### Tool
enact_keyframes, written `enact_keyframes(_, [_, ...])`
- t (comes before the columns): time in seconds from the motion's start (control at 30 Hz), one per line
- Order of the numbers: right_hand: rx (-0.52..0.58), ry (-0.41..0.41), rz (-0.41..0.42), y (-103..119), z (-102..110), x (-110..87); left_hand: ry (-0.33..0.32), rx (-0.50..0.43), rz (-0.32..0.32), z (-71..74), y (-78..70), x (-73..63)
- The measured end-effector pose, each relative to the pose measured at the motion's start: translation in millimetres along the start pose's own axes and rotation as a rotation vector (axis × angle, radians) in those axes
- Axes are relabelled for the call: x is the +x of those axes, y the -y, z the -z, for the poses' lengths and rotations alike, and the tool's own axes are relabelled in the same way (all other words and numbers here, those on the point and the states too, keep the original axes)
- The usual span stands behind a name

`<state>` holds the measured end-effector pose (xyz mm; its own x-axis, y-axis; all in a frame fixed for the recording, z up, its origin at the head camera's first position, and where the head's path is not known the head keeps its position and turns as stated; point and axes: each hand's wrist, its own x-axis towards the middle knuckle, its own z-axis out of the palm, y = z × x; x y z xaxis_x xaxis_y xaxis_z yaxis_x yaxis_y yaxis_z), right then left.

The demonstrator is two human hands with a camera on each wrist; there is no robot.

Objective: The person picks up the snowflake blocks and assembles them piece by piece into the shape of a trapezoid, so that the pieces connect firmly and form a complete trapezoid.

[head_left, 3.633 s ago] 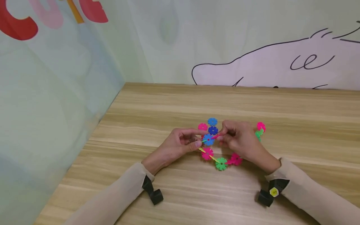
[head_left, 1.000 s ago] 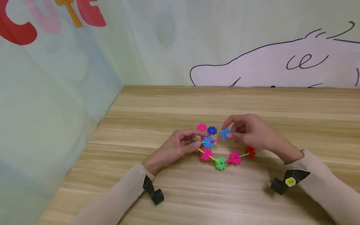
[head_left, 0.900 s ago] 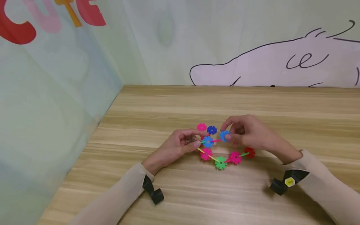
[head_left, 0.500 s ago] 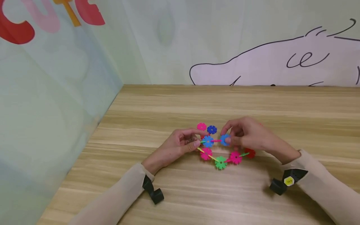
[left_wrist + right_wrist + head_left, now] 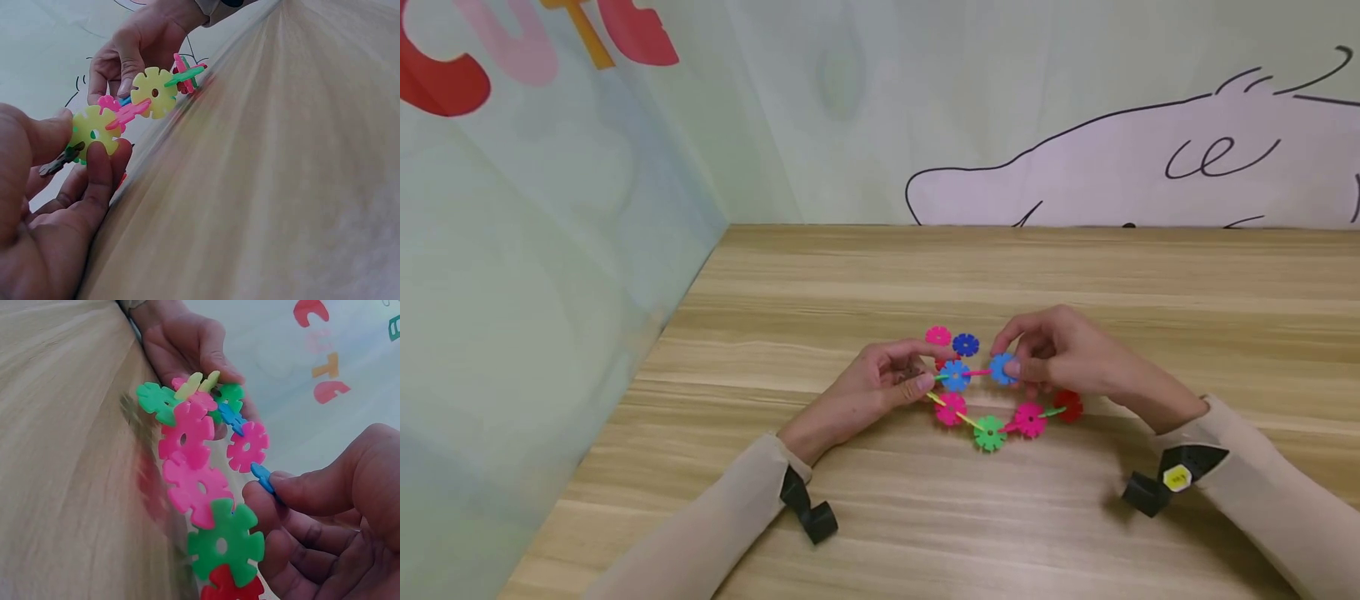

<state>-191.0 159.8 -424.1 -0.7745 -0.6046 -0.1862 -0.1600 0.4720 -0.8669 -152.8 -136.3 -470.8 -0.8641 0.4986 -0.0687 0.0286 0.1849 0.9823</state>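
Note:
My left hand (image 5: pixel 883 385) pinches the left part of a chain of notched plastic discs between thumb and fingers; a yellow disc (image 5: pixel 94 132) shows in its grip in the left wrist view. The chain curves rightward through a pink disc (image 5: pixel 951 408), a green disc (image 5: pixel 990 434) and a red disc (image 5: pixel 1067 406). From its upper branch, a blue disc (image 5: pixel 955 376) carries an edge-on pink disc (image 5: pixel 248 447). My right hand (image 5: pixel 1071 358) pinches a light blue disc (image 5: pixel 1002 368) by thumb and fingertips, its edge touching that pink disc. How deep the slots engage cannot be told.
Beyond the left fingertips, a pink disc (image 5: pixel 937 336) and a dark blue disc (image 5: pixel 966 344) lie on the wood-grain table (image 5: pixel 820 283). A printed wall (image 5: pixel 820 108) borders the table's back and left. Each sleeve has a black wrist camera mount (image 5: pixel 812 515).
Earlier my right hand held the pink disc at the blue one, while the light blue disc lay behind. Now it holds the light blue disc against the pink one. My left hand has stayed put.

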Motion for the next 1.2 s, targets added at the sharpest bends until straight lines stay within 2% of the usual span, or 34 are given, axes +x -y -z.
enact_keyframes(0.33, [-0.018,-0.008,0.001,0,-2,0.6,-0.002,-0.002,0.000,-0.8,-1.1,0.3])
enact_keyframes(0.63, [0.012,-0.021,0.064,-1,-7,2.3,-0.018,0.023,0.001,-1.0,-1.1,0.7])
enact_keyframes(0.97, [-0.034,-0.104,0.127,-2,-16,5.4,0.033,0.015,-0.067,1.0,-2.1,3.8])
enact_keyframes(1.2, [-0.003,-0.111,0.151,-5,-18,7.8,0.037,0.039,-0.090,1.0,-3.1,2.5])
